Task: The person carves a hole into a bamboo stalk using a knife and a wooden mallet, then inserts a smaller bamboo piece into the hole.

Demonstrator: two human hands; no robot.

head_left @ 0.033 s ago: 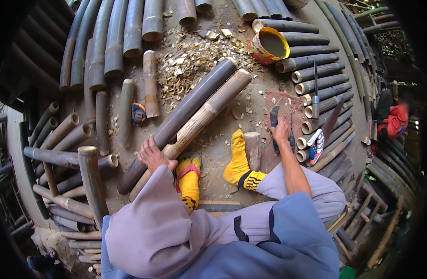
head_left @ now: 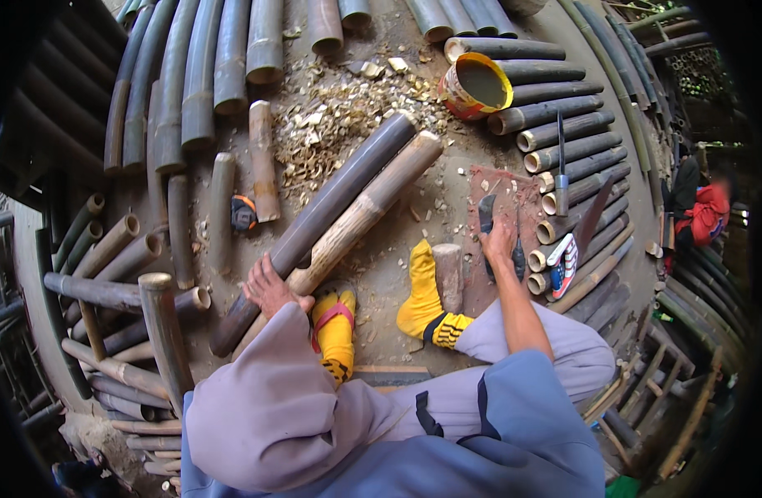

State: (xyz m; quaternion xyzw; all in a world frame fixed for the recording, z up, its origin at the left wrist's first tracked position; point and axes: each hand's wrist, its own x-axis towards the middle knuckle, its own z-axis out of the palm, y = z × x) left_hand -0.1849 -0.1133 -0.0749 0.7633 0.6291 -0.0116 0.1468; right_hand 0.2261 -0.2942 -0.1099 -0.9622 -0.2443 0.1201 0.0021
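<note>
The left hand's (head_left: pixel 271 286) fingers grasp a dark pole (head_left: pixel 339 195) running from 8 to 12 o'clock, just beside a pale pole (head_left: pixel 364 219). At 3 o'clock, the right hand (head_left: pixel 499 241) touches a curved knife (head_left: pixel 485 212); whether its fingers are clenched, I cannot tell.

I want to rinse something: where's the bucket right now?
In the head view, the bucket is right of centre near the top, just right of the pile of wood chips, beside the row of bamboo pieces.
</note>
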